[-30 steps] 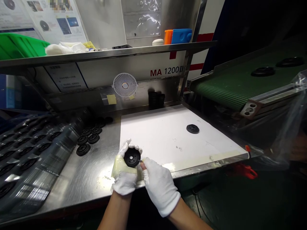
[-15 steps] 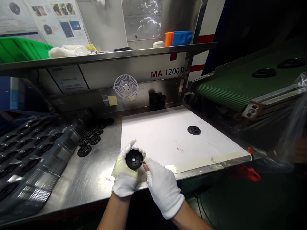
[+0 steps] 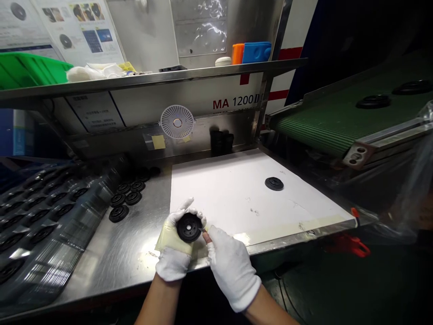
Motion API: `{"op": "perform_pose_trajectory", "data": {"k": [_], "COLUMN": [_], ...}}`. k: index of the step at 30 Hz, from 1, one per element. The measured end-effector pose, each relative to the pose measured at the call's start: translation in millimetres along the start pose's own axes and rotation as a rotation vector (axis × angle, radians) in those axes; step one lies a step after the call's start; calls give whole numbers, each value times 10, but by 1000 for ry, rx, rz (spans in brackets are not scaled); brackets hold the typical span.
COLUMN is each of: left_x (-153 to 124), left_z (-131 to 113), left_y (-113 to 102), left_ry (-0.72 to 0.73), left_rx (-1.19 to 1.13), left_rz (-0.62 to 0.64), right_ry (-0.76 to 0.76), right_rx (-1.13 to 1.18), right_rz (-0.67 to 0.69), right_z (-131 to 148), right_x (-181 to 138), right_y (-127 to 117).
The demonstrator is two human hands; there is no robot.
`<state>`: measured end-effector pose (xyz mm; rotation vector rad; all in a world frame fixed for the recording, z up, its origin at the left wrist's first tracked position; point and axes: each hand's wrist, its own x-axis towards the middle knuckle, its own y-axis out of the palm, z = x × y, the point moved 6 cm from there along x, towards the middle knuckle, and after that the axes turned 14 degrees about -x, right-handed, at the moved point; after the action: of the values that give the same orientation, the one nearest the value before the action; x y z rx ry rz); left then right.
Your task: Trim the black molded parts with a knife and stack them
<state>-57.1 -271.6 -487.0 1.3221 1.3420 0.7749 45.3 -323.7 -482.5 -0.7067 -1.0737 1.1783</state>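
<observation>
My left hand [image 3: 176, 239], in a white glove with a yellowish patch over the palm, is closed round the rim of a round black plastic part [image 3: 188, 227]. The part's flat, holed face is turned up to me, a light spot at its centre. At the part's right edge is my right hand [image 3: 230, 262], gloved with a bare fingertip showing. Its fingers pinch a small thin blade [image 3: 202, 229], mostly hidden, whose tip meets the rim. Another ridged black disc [image 3: 274, 183] lies on the white sheet [image 3: 219, 194] to the right.
Several black discs [image 3: 118, 213] sit on the metal table [image 3: 111, 253] at left, beside clear plastic trays [image 3: 64, 243] filled with more. A green conveyor belt [image 3: 324, 122] carries two black parts at right. A shelf [image 3: 162, 76] crosses above; a small white fan [image 3: 177, 122] is below it.
The black part has tilted and turned slightly in my left hand, its face showing a little differently. My right hand has barely moved and stays at the rim.
</observation>
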Motion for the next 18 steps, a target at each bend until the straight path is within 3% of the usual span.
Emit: {"op": "perform_pose_trajectory", "data": {"k": [9, 13, 18], "left_x": [24, -13, 21], "left_z": [-7, -49, -105], "left_y": [27, 11, -47], "left_ry": [193, 150, 139], "left_rx": [21, -11, -91], "left_rz": [2, -44, -106], "right_ry": [-39, -53, 82], "right_rx": [76, 400, 779], "right_rz": [60, 143, 188], "right_z": [169, 106, -57], "right_x": [-81, -60, -56], "right_y": [39, -24, -178]}}
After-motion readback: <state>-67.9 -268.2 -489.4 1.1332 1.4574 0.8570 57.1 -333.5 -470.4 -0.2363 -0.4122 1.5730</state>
